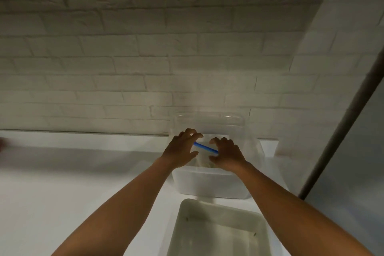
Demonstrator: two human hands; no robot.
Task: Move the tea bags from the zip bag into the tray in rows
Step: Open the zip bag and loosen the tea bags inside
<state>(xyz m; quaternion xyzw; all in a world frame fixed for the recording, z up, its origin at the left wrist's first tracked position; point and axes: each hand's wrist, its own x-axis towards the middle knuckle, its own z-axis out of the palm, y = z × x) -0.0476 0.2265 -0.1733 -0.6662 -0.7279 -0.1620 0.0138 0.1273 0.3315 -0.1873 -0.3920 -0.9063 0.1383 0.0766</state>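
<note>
A clear zip bag (202, 157) with a blue seal strip stands in a translucent plastic box (207, 183) on the white counter. My left hand (181, 147) pinches the left end of the blue strip, and my right hand (225, 153) grips its right end. Pale tea bags show faintly through the bag's lower part. A white rectangular tray (187, 212) lies nearer to me, below the box, between my forearms. Its floor looks bare apart from small dark marks.
A white brick wall rises right behind the box. A clear lid or container edge (228, 118) leans at the wall. A grey panel with a dark edge (342, 131) borders the right side. White counter (83, 172) stretches to the left.
</note>
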